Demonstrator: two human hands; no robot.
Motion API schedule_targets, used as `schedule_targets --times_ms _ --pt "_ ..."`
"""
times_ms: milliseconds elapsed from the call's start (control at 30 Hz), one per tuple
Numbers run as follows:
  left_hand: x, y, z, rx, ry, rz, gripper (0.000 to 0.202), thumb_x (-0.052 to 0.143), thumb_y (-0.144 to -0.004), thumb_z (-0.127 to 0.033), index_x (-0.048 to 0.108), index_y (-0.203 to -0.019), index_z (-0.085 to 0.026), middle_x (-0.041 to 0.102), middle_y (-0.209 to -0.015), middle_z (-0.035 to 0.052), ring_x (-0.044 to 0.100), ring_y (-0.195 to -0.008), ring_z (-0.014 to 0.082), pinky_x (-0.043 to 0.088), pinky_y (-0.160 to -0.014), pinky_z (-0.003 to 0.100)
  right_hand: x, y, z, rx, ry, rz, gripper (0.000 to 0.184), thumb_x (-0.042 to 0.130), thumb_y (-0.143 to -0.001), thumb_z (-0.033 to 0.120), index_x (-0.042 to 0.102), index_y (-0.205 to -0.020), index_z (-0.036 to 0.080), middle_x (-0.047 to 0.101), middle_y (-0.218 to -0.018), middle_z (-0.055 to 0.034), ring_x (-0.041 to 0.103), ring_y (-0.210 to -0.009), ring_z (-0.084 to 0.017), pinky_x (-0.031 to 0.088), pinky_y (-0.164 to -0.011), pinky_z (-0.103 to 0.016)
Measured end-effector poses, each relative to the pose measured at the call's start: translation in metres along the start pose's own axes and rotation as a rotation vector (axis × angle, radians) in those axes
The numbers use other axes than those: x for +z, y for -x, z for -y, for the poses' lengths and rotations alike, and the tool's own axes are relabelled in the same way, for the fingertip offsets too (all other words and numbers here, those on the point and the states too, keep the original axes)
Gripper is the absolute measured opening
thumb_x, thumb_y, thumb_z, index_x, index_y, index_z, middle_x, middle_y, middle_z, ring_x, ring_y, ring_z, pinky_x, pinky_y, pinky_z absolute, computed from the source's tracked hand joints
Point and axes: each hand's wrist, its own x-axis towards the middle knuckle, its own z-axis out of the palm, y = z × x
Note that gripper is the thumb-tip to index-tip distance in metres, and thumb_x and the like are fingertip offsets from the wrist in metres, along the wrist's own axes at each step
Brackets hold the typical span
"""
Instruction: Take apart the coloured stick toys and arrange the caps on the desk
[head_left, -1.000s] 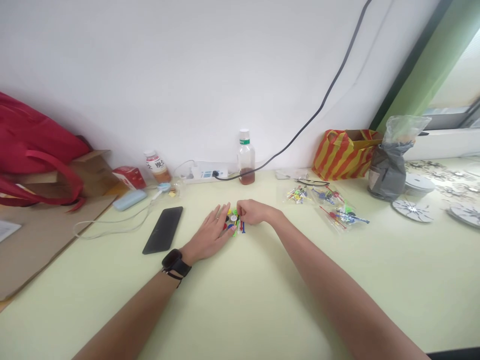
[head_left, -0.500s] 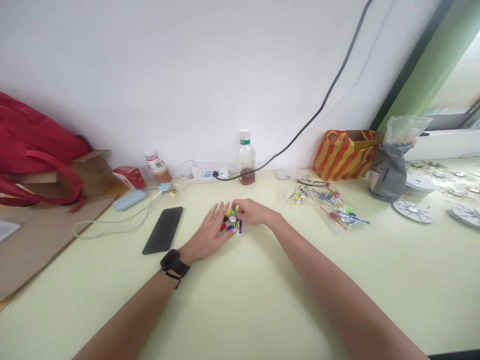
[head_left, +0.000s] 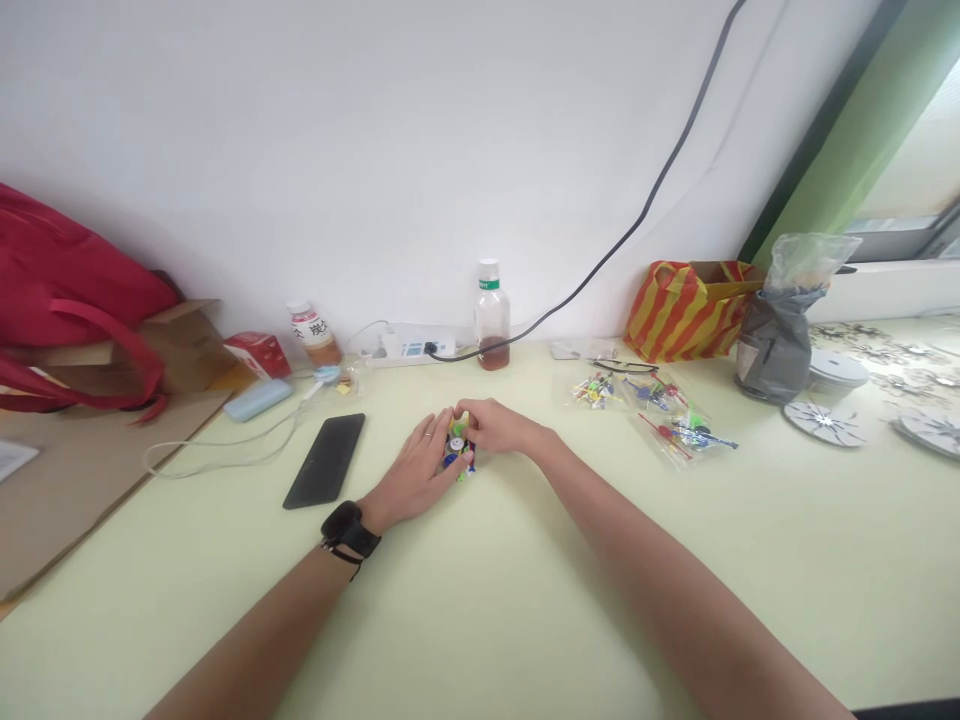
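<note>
A small heap of coloured plastic pieces (head_left: 457,446), round caps and thin pegs, lies on the pale green table (head_left: 480,590) between my hands. My left hand (head_left: 418,468), with a black watch on the wrist, lies flat with fingers stretched out against the left side of the heap. My right hand (head_left: 496,427) is curled with fingers closed against the heap's right side; whether it holds a piece is hidden. The two hands nearly touch at the fingertips over the pieces.
A black phone (head_left: 325,459) lies left of my hands. Clear bags of coloured pegs (head_left: 660,410) lie to the right. At the wall stand a bottle (head_left: 491,318), a power strip (head_left: 409,346), a striped bag (head_left: 686,308) and a red bag (head_left: 67,300).
My right hand has slid left, pushing the coloured pieces towards my left hand. The heap is tighter now and the hands have closed in around it.
</note>
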Motion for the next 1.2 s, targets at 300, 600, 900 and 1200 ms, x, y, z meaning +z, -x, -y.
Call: schedule_targets --times_ms 300,600,900,1200 --pt "0.015 0.001 -0.002 -0.067 -0.072 -0.060 0.076 0.036 -0.104 -0.060 0.022 -0.165 -0.017 0.025 -0.170 0.0147 0.014 -0.159 0.0347 0.020 -0.127 0.058 0.001 0.002 0.012 0.056 0.126 0.001 0.024 0.061 -0.091 0.012 0.065 -0.112 0.023 0.075 -0.091 0.0006 0.069 -0.079 -0.013 0.048 -0.067 -0.020" --pt "0.013 0.000 0.000 -0.096 -0.018 -0.096 0.078 0.039 -0.102 -0.062 0.025 -0.164 -0.016 0.023 -0.170 0.0156 0.014 -0.159 0.0348 0.021 -0.127 0.056 -0.076 0.031 -0.025 0.556 0.505 -0.392 0.036 0.051 -0.098 0.024 0.061 -0.131 0.013 0.059 -0.139 -0.0230 0.045 -0.139 -0.036 0.038 -0.112 -0.049" --pt "0.008 -0.001 -0.004 -0.031 0.024 -0.163 0.060 0.039 -0.105 -0.054 0.041 -0.154 -0.021 0.052 -0.147 0.0140 0.038 -0.143 0.0325 0.031 -0.122 0.053 -0.112 0.054 -0.035 0.620 0.380 -0.150 0.033 0.076 -0.081 0.031 0.075 -0.112 0.021 0.076 -0.112 -0.0142 0.072 -0.100 -0.029 0.055 -0.084 -0.036" --pt "0.009 0.000 -0.007 -0.048 0.027 -0.174 0.058 0.038 -0.105 -0.052 0.041 -0.154 -0.020 0.051 -0.143 0.0150 0.039 -0.140 0.0325 0.034 -0.119 0.052 -0.134 0.064 -0.040 0.448 0.223 -0.231 0.026 0.060 -0.097 0.031 0.074 -0.116 0.021 0.074 -0.122 -0.0090 0.070 -0.105 -0.022 0.052 -0.088 -0.027"
